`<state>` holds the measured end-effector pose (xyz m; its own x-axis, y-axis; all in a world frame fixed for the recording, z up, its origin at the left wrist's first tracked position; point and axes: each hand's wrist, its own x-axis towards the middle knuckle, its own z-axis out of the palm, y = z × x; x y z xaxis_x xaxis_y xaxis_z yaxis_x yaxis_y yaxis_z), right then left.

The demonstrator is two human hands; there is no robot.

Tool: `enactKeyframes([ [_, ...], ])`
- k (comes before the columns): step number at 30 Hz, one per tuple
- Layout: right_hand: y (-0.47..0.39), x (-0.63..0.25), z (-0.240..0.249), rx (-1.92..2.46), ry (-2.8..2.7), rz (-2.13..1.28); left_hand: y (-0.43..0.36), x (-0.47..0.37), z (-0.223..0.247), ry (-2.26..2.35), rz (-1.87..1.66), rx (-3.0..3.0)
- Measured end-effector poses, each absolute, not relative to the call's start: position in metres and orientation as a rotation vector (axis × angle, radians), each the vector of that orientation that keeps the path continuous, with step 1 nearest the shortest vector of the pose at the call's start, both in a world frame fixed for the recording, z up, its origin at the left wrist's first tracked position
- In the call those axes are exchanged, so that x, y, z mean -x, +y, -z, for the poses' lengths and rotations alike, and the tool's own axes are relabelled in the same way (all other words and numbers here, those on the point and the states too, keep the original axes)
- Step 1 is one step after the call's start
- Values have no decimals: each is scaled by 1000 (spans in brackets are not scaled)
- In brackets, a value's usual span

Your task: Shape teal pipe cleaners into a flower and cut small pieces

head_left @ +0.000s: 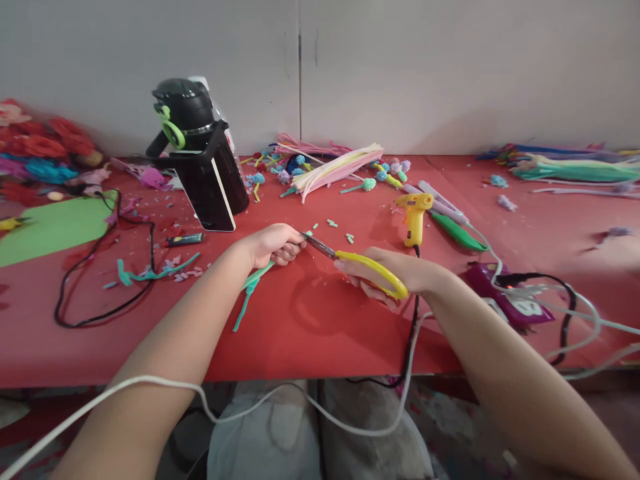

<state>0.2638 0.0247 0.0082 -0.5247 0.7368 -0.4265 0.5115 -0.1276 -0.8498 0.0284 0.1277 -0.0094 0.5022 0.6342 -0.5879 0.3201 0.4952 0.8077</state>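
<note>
My left hand (280,245) is closed on a mint-green pipe cleaner (246,307), whose bent lower part hangs out below the fist. In my right hand (373,270) is a pair of scissors (369,262) with yellow handles, fingers wrapped round the grips. The scissor tips meet the left fingertips, where the pipe cleaner's end is too small to make out clearly. Short cut green pieces (349,238) lie on the red table (310,327) just beyond the blades.
A yellow glue gun (415,217) stands right of centre, its black cord running to the front edge. Behind are bundled pipe cleaners (340,170). A black flask (200,153) and phone (213,193) stand back left. A purple power strip (505,297) lies right. A white cable (250,415) crosses my lap.
</note>
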Motion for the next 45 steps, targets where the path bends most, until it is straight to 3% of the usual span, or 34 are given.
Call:
enactKeyframes([
  [45, 22, -263, -6, 1418, -1906, -1690, 130, -25, 9, 1027, -196, -1097],
])
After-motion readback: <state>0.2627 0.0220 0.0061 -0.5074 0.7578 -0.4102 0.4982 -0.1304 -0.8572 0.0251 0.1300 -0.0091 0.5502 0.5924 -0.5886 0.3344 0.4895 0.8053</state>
